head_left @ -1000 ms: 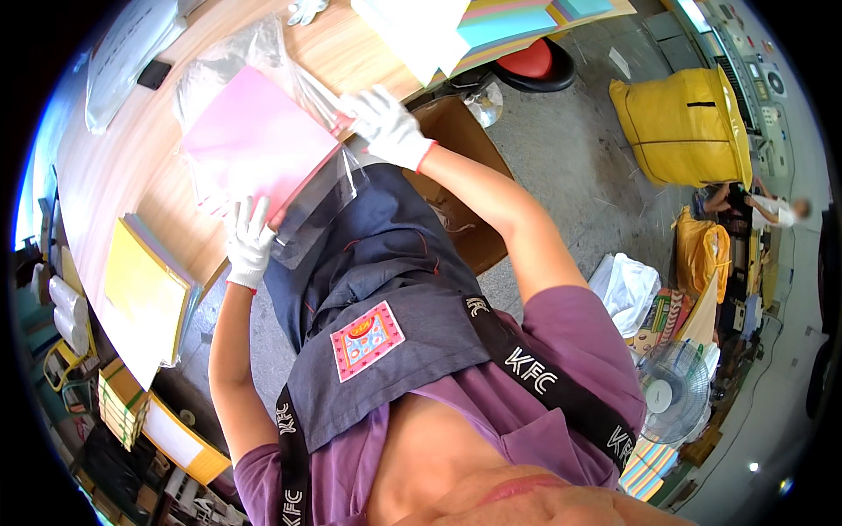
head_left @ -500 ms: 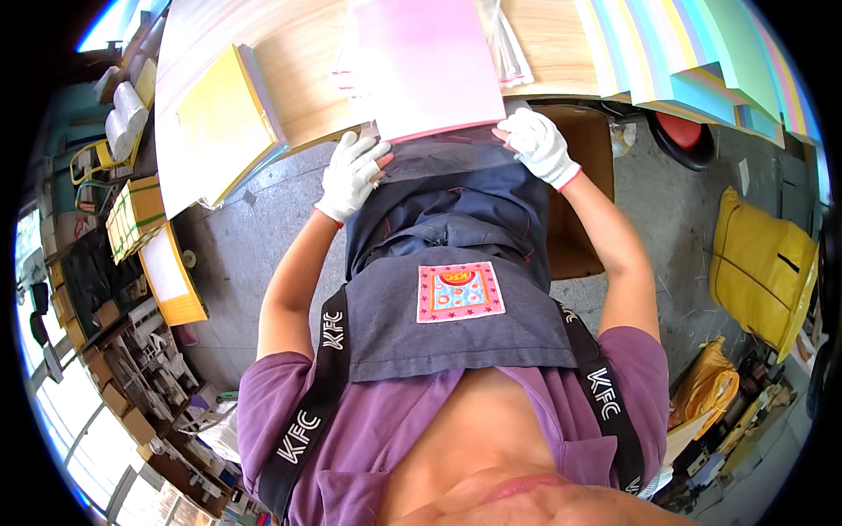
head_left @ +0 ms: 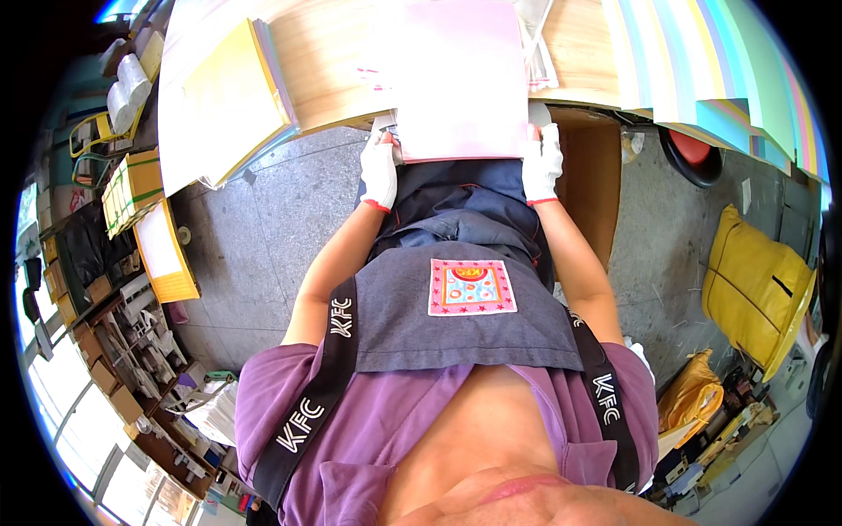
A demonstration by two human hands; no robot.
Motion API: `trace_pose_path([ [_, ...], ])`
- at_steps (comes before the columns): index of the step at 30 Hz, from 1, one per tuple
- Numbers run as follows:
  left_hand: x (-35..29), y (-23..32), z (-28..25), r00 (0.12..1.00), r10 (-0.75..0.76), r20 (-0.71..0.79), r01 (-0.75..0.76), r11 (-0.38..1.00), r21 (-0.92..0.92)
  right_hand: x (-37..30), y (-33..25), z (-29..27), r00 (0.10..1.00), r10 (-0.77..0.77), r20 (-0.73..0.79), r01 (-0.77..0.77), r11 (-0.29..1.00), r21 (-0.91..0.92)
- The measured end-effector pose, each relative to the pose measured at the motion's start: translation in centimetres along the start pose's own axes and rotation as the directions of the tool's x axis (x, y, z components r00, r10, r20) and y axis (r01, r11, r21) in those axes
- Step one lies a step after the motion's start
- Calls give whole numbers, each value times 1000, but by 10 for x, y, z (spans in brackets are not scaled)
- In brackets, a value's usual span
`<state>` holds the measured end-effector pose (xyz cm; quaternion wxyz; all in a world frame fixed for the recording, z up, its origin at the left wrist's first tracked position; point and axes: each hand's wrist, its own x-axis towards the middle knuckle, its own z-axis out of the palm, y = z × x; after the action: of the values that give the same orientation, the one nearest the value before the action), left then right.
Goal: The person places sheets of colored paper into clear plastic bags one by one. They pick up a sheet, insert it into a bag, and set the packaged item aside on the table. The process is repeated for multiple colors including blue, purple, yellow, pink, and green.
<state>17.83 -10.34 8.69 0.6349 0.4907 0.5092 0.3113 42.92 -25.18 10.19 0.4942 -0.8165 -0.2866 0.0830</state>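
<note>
The pink stack [head_left: 465, 88] has shifted toward me since the earlier frame; in this head view it lies across the near edge of the table [head_left: 329, 83], overhanging on my side. My left hand [head_left: 379, 175] and right hand [head_left: 542, 168] flank that overhang, probably to steady it. My right fingers look pressed together; my left ones are partly hidden, and I cannot tell whether either hand pinches. A yellow stack [head_left: 230, 92] sits on the table's left, pastel stacks [head_left: 702, 70] on its right, perhaps kept apart by colour.
</note>
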Motion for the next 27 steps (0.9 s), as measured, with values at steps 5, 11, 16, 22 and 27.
trace_pose_path([
  [5, 5, -17, 23, 996, -80, -38, 61, 929, -366, 7, -4, 5, 851, 472, 230, -524, 743, 416],
  [11, 1, 29, 13, 937, -272, 221, 334, 881, -334, 29, -4, -19, 723, 571, 389, -627, 779, 21],
  [16, -8, 85, 15, 980, 2, 199, -4, 1000, 10, 53, -64, -44, 743, 310, 593, -482, 863, 152],
  [22, -16, 140, -28, 972, 209, 110, -214, 976, 37, 51, -131, -36, 809, 240, 537, -385, 906, 176],
  [27, -39, 177, -117, 928, 284, -243, -267, 958, 102, 35, -201, 58, 655, 13, 755, -311, 916, 253],
])
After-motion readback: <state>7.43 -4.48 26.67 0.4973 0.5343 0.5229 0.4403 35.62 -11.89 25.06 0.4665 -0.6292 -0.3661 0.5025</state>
